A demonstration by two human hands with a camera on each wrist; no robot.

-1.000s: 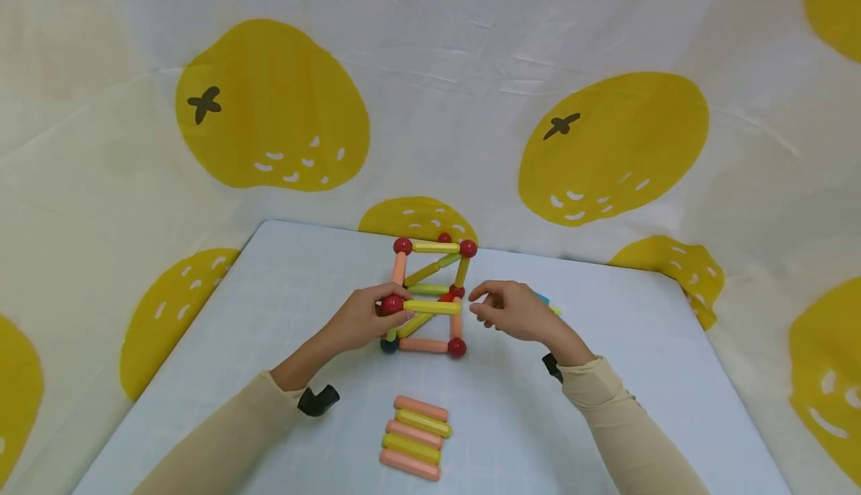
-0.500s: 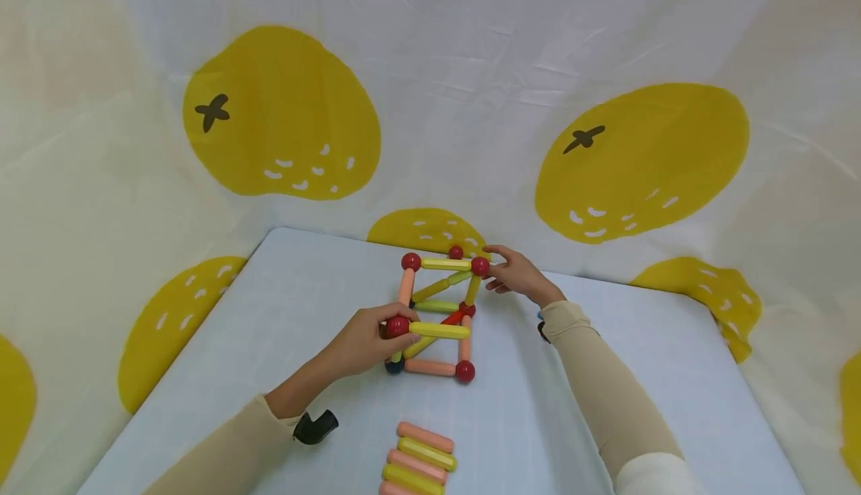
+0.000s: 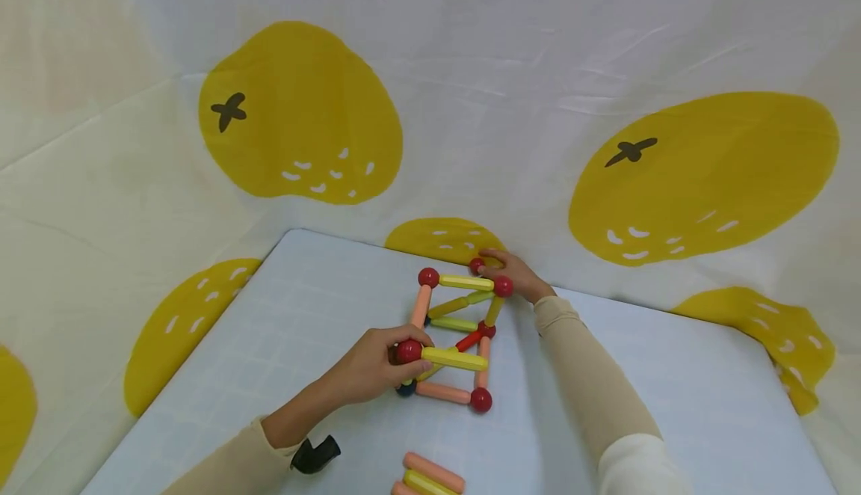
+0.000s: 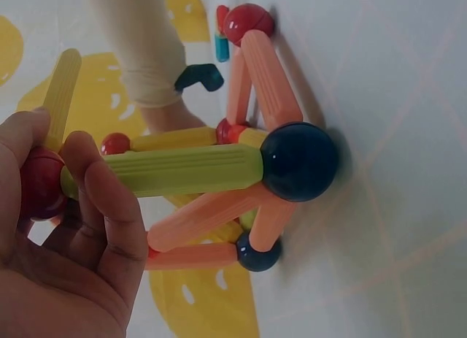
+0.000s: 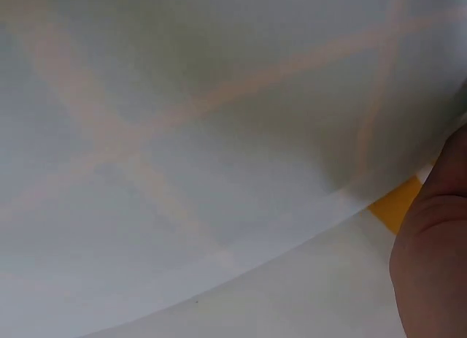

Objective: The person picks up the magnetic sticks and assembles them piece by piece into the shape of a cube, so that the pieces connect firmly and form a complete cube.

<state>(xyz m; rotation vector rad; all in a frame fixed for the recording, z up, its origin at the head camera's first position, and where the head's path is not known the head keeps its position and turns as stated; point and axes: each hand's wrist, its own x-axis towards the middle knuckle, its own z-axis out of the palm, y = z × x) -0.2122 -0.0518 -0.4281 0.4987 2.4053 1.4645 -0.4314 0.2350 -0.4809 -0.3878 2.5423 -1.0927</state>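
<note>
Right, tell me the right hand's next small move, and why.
I'd have the right hand lift the far red ball and bring it nearer: its fingers are at that ball, though the grip is unclear. The left hand holds a near red ball whose yellow stick seems to need a ball at its free end.

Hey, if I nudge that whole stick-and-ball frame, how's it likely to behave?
The frame will likely hinge or separate at its joints: sticks seem to meet balls only at their ends. Each stick looks stiff, so probably no bending. The yellow stick at the left hand might swing first, since its far end has no ball.
</note>
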